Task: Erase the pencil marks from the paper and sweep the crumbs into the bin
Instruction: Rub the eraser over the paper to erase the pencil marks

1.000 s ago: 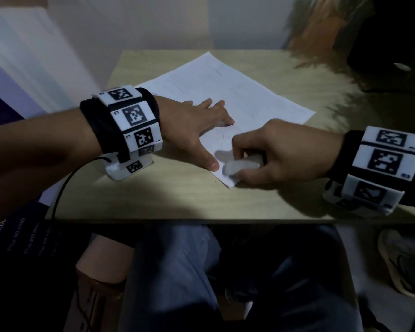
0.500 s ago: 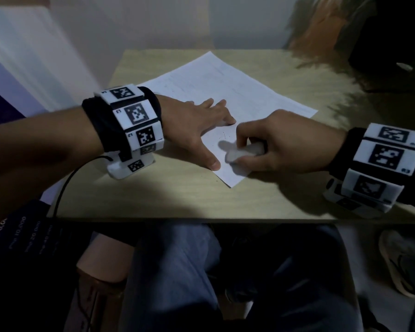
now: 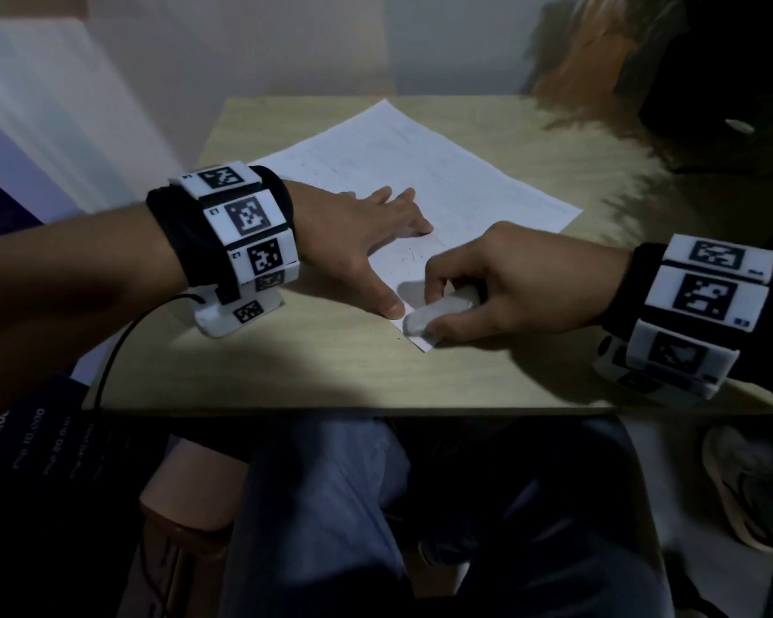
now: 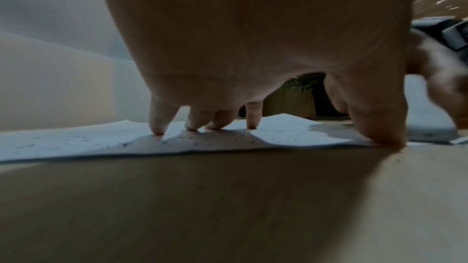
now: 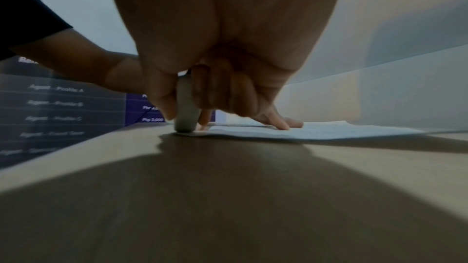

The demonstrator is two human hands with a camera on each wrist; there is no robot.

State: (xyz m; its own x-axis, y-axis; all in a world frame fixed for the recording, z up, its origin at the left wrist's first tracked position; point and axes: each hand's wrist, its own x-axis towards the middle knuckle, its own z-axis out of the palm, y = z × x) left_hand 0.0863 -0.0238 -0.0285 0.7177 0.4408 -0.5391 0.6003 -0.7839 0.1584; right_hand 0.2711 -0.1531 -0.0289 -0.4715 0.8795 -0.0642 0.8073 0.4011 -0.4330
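right hand [image 3: 509, 283] pinches a pale eraser [image 3: 438, 312] between thumb and curled fingers, its tip pressed on the near corner of the paper [image 3: 420, 171], roughly 6 o'clock on the sheet. right-wrist view confirms it: eraser [image 5: 186, 111] upright-ish, bottom end touching the sheet right at its edge.

left hand [image 3: 358, 243] lies spread, fingers straight, holding nothing; fingertips [image 4: 158, 129] and thumb bear down on the paper [image 4: 76, 143] to pin it. thumb sits just beside the eraser, at its 9 o'clock.

paper lies diagonal on the wooden table [image 3: 286, 372], corners toward 12, 3, 6 and 9. a few short pencil marks [image 3: 409, 256] show between the two hands, at 12 o'clock from the eraser. faint marks further up the sheet, too dim to read. small dark crumbs [image 4: 202, 141] scattered on the sheet near the left fingertips.

step in hand, by my reading: erasing, near corner. not finished, since marks remain beside the index finger.

next move likely calls for working the eraser toward 12 o'clock onto those strokes, left hand pressing so the corner does not buckle or tear. sweeping comes after. bin not identifiable in any view.
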